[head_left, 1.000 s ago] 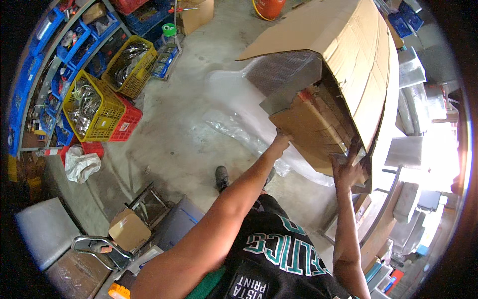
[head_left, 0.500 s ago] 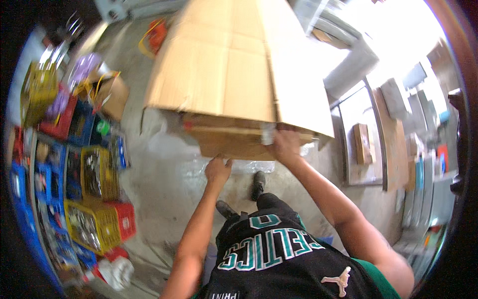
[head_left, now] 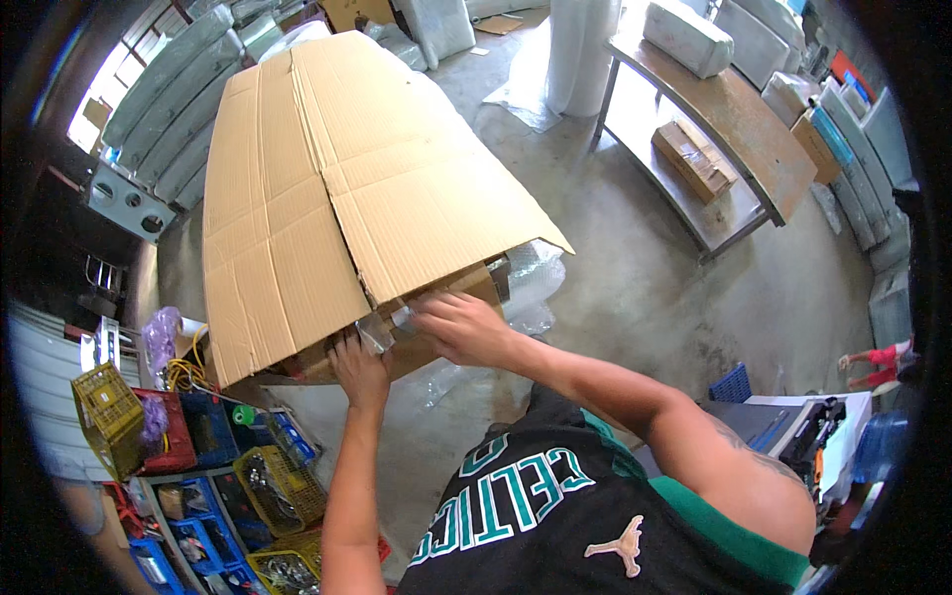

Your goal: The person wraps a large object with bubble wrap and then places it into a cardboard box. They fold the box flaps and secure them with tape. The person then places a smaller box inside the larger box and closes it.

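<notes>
A large brown cardboard carton (head_left: pixel 268 208) extends away from me, its two top flaps meeting along a lengthwise seam. At its near end a strip of clear tape (head_left: pixel 375 333) hangs from the seam over the edge. My left hand (head_left: pixel 361 375) lies against the near end, just left of the tape, fingers extended and touching the cardboard. My right hand (head_left: pixel 464 327) is right of the seam, its fingers bent and closed at the tape's upper part, under the flap edge. The fingertips are slightly blurred. Bubble wrap (head_left: pixel 535 278) sticks out at the carton's right near corner.
A metal-framed table (head_left: pixel 764 149) at the right bears a wrapped block, with a small carton (head_left: pixel 694 159) on its lower shelf. Yellow crates (head_left: pixel 283 491) and blue bins hold parts at the lower left. Wrapped panels (head_left: pixel 169 89) stand at the far left.
My view has turned, so the carton now appears further left and tilted. My left hand has moved up to the carton's near end, closer to my right hand at the seam.
</notes>
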Action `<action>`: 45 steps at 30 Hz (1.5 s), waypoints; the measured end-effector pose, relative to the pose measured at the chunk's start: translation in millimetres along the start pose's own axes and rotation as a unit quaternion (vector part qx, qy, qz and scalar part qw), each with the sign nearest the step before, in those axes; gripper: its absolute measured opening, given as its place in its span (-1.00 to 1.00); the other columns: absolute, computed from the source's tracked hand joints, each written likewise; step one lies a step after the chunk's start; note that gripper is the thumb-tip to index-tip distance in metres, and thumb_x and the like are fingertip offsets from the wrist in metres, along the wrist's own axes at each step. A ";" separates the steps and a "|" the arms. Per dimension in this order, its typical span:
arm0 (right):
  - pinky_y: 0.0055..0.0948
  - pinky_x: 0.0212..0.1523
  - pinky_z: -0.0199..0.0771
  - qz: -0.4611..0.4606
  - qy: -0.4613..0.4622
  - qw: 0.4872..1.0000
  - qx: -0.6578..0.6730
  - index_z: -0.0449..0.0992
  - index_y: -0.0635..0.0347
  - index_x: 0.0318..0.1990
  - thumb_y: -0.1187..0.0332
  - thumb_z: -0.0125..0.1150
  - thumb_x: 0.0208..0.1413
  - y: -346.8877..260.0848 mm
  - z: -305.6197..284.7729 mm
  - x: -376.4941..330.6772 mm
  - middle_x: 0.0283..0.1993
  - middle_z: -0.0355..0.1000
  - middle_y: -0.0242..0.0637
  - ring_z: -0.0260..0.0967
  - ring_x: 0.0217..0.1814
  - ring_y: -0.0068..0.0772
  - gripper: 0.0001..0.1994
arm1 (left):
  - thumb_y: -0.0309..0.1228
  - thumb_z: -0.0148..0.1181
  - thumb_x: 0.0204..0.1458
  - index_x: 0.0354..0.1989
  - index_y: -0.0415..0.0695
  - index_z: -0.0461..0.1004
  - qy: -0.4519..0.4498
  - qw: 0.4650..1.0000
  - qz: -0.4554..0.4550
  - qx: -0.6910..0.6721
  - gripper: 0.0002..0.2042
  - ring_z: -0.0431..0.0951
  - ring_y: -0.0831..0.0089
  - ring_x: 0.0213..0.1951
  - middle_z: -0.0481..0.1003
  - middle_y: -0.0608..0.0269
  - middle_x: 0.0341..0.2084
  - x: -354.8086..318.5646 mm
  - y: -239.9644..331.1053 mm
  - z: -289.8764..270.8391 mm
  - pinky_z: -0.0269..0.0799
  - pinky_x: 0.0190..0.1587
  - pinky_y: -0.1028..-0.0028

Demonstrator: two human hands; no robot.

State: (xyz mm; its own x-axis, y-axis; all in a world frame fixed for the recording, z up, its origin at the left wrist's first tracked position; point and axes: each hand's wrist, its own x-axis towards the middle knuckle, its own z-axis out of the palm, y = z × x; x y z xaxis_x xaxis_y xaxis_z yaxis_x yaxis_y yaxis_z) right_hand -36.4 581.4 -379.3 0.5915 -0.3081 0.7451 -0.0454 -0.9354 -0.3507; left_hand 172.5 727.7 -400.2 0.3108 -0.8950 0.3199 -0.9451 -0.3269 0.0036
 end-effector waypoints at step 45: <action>-0.23 0.44 0.18 0.560 0.014 0.785 0.265 0.19 0.25 0.44 -0.02 -0.05 0.46 250.9 -33.8 -82.1 0.43 0.26 0.07 0.22 0.47 -0.12 -0.39 | -0.19 0.39 0.00 0.35 -0.18 0.29 -0.112 0.989 -0.093 -0.005 -0.27 0.37 -0.18 0.22 0.29 -0.15 0.26 15.6 42.5 -49.4 0.38 0.18 -0.07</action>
State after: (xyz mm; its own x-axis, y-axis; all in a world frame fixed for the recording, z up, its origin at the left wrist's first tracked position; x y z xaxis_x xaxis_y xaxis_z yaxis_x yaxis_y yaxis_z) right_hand -123.6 366.2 -509.2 0.4010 -0.8963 -0.1893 -0.1779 0.1265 -0.9759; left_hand 132.2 714.8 -348.2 0.4925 -0.8653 0.0939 -0.8703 -0.4897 0.0521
